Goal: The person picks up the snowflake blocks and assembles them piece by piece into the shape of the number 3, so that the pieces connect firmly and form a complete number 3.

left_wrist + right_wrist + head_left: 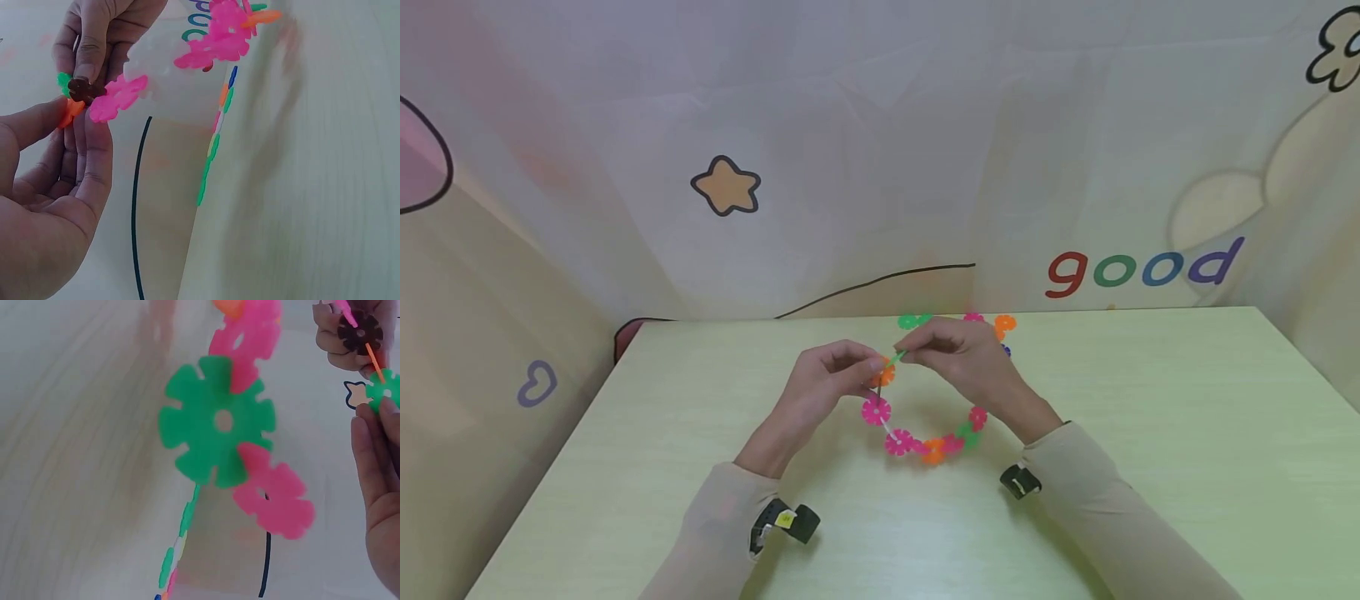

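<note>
Head view: left hand (820, 379) and right hand (958, 354) meet above the worktop (1150, 433), the chain of flower discs (925, 442) hanging in a loop between them. Left wrist view: left fingers (94, 156) pinch an orange disc (72, 112) beside a brown disc (81, 89). Right wrist view: right fingers (375, 450) pinch a small green disc (382, 390); loose discs (178, 544) lie along the worktop's far edge

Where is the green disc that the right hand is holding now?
In the head view the green disc is above the table's middle, pinched by the right hand, meeting the orange disc in the left hand.
</note>
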A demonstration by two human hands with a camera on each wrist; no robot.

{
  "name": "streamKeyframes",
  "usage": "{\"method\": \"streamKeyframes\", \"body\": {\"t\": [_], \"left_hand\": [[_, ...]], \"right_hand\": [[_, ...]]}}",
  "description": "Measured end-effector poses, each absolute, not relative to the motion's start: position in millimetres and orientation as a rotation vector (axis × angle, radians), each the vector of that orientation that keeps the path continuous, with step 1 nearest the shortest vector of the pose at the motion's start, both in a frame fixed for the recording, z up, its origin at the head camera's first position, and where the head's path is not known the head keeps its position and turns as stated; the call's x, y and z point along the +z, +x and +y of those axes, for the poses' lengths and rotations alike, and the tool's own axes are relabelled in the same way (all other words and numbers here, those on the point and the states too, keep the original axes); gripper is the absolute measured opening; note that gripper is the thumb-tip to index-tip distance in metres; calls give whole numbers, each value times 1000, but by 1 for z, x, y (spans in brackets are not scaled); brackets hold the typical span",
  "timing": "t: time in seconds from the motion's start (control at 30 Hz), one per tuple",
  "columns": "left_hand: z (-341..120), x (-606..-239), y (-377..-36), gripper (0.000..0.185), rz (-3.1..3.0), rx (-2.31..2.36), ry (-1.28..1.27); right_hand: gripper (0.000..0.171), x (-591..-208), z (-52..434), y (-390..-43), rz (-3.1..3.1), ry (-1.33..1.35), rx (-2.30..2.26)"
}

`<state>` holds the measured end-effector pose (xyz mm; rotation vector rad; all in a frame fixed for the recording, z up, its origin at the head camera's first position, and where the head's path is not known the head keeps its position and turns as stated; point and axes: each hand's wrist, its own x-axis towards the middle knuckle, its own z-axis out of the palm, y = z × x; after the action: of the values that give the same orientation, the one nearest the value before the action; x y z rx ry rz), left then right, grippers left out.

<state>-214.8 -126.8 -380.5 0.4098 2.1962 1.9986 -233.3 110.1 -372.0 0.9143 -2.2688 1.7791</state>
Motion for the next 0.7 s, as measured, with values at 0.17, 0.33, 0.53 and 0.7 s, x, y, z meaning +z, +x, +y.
{"method": "streamKeyframes", "body": {"t": [0.17, 0.33, 0.53, 0.7], "left_hand": [[-128, -379, -214, 19, 2218, 1984, 392], [-128, -378, -214, 19, 2232, 1992, 371], [-128, -376, -214, 18, 2234, 2000, 365], [-128, -375, -214, 17, 2233, 2010, 374]], "right_hand": [[17, -369, 111, -233, -2303, 960, 1751], [16, -362, 126, -242, -2388, 822, 1651], [19, -359, 149, -271, -2511, 597, 1491], [19, -366, 156, -296, -2654, 640, 1318]]}}
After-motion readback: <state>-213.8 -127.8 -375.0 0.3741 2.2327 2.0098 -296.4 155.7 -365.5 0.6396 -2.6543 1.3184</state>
